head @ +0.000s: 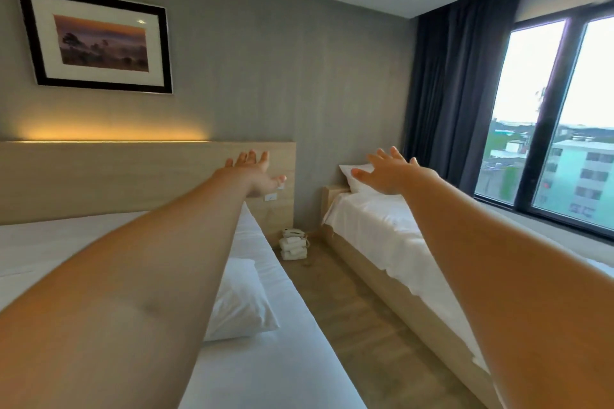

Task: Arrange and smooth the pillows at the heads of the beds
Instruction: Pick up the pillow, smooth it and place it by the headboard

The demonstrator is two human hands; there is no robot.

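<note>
Two white-sheeted beds stand side by side. On the near bed (285,359) a white pillow (241,302) lies partway down the mattress, partly hidden under my left forearm. A second white pillow (357,178) rests at the head of the far bed (375,236), partly behind my right hand. Both arms stretch forward in the air. My left hand (255,173) is open, palm turned up, in front of the wooden headboard (99,176). My right hand (388,173) is open with fingers spread, holding nothing.
A narrow aisle of wood floor (332,315) runs between the beds. A telephone on a stack of folded towels (293,244) sits on the floor near the wall. Dark curtains (455,93) and a large window (558,129) are on the right. A framed picture (96,40) hangs above the headboard.
</note>
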